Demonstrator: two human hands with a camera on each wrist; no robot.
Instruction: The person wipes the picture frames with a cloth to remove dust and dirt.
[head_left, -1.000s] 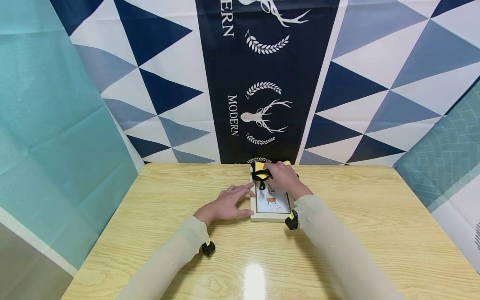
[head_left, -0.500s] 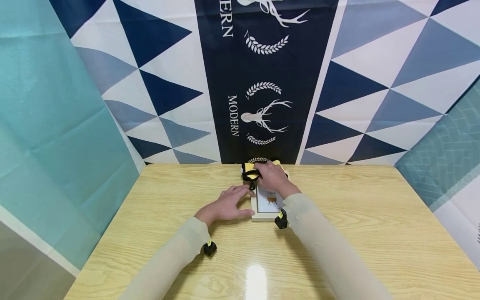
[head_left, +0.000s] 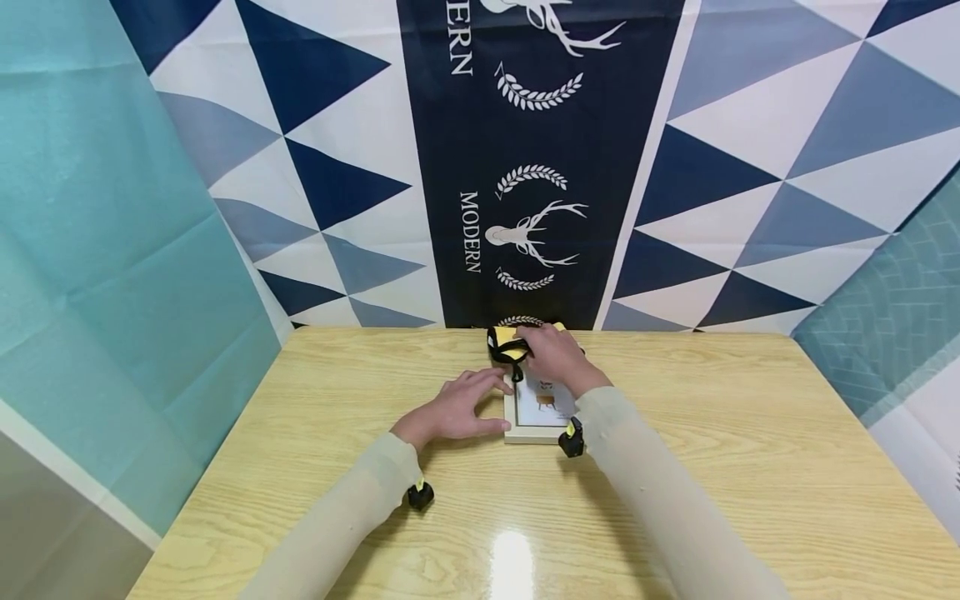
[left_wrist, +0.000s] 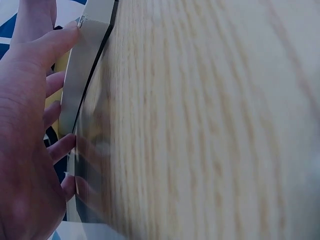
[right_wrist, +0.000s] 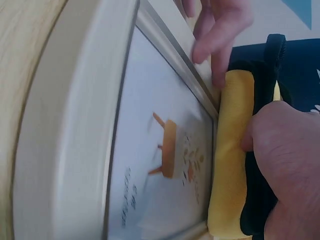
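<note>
A picture frame [head_left: 529, 435] with a pale rim lies flat near the table's back edge. Its print [right_wrist: 150, 100] shows an orange pot on legs with a plant. My right hand [head_left: 557, 354] grips a folded yellow cloth with black trim [right_wrist: 232, 130] and a black loop, on the frame's far part. The cloth and hand hide the top of the print. My left hand [head_left: 456, 406] has its fingers spread along the frame's left side, thumb at the near corner. In the left wrist view, the fingertips [left_wrist: 62, 149] meet the frame's side.
The wood-grain table [head_left: 360, 358] extends on both sides of the frame. Behind it hangs a patterned backdrop [head_left: 525, 125] with deer heads and triangles. A teal sheet [head_left: 112, 250] closes off the left side. Both wrists carry small black devices.
My right hand has slid the cloth left across the frame, then slightly back to the right. The left hand stays at the frame's left side.
</note>
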